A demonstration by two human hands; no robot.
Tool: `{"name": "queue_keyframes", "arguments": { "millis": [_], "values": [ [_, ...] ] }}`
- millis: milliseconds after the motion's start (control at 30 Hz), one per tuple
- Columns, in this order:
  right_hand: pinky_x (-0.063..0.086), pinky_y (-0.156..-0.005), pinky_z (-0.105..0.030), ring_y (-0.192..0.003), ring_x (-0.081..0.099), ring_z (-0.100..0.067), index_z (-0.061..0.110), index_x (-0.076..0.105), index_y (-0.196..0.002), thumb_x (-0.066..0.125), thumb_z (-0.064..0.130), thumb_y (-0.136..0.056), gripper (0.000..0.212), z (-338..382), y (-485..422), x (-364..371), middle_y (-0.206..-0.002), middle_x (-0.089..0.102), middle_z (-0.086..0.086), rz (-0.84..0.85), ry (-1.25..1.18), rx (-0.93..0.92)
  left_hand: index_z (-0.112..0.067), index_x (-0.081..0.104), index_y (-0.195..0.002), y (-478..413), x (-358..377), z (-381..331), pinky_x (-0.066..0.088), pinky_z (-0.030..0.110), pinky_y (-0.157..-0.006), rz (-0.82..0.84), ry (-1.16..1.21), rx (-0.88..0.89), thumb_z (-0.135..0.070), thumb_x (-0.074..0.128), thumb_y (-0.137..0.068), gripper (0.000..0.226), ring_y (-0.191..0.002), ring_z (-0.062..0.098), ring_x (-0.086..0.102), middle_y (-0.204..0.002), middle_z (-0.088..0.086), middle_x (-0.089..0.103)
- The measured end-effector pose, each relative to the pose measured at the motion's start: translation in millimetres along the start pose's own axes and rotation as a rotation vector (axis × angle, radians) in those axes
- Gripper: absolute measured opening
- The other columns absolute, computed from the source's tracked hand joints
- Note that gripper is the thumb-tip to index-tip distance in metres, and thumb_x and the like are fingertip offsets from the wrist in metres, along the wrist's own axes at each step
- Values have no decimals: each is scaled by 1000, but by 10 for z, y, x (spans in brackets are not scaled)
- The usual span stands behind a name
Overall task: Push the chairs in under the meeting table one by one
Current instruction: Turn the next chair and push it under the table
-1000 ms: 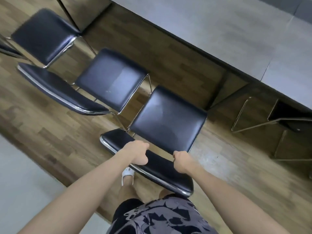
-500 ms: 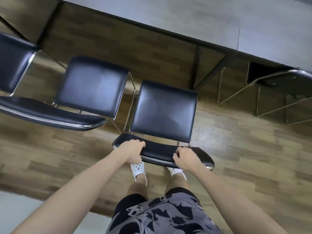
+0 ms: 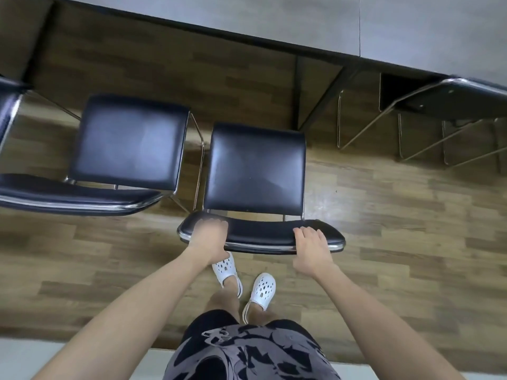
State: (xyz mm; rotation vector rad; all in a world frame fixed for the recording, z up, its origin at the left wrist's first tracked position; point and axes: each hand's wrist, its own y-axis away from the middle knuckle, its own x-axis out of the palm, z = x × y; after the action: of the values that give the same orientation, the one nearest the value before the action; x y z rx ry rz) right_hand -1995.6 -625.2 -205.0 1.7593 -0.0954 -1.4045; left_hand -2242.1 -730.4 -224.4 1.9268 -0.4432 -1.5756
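Note:
A black padded chair [image 3: 255, 171] with a chrome frame stands in front of me, facing the grey meeting table [image 3: 274, 20]. Its seat lies short of the table edge. My left hand [image 3: 210, 237] grips the left end of the chair's backrest [image 3: 260, 234], fingers curled over the top. On the backrest's right end rests my right hand [image 3: 312, 248], fingers spread over the pad. A second black chair [image 3: 126, 141] stands just to the left, also out from the table.
A third chair [image 3: 8, 105] shows at the left edge. At the right, a chair [image 3: 450, 102] sits pushed under the table, its chrome legs showing. A dark table leg [image 3: 299, 91] stands beyond the seat. The floor is wood plank; my feet in white clogs [image 3: 260, 289] stand behind the chair.
The view has swung round so the chair now faces the table squarely. My hands have slid apart toward the two ends of the backrest, and my right hand's fingers have loosened.

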Motion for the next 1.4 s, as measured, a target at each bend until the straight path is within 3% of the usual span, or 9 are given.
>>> {"name": "queue_keyframes", "arguments": {
  "millis": [100, 233, 567, 933, 1400],
  "values": [
    [15, -119, -42, -135, 34, -26, 14, 36, -138, 59, 17, -77, 65, -81, -26, 67, -136, 45, -4, -42, 43, 9, -17, 48, -120, -22, 55, -30, 28, 41, -113, -60, -26, -25, -53, 72, -74, 63, -124, 22, 49, -126, 1, 56],
    [26, -111, -39, -119, 45, -25, 16, 43, -121, 58, 9, -75, 49, -185, -65, 98, -119, 53, -1, -90, 72, 26, -18, 49, -117, -12, 99, -48, 30, 40, -112, -116, -1, -59, -56, 73, -72, 63, -121, 21, 51, -122, -1, 58],
    [36, -96, -36, -99, 55, -27, 16, 46, -97, 58, -4, -67, 38, -202, -147, 138, -98, 61, -1, -164, 8, -21, -19, 48, -113, 10, 96, -88, 32, 38, -109, -157, -24, -90, -47, 75, -74, 55, -119, 23, 53, -120, 0, 60],
    [34, -101, -37, -106, 53, -25, 17, 44, -106, 61, -2, -68, 46, -189, -160, 129, -105, 59, 0, -148, 32, -29, -19, 46, -108, 2, 36, -109, 35, 34, -96, -124, -52, -97, -35, 70, -75, 44, -115, 24, 52, -115, -1, 59],
    [34, -102, -39, -112, 52, -26, 16, 43, -116, 66, 4, -71, 52, -197, -190, 75, -115, 59, -3, -108, 42, -33, -20, 46, -111, -9, -14, -129, 33, 34, -100, -96, -56, -109, -36, 72, -77, 46, -120, 22, 50, -121, -3, 57]
  ]
}}
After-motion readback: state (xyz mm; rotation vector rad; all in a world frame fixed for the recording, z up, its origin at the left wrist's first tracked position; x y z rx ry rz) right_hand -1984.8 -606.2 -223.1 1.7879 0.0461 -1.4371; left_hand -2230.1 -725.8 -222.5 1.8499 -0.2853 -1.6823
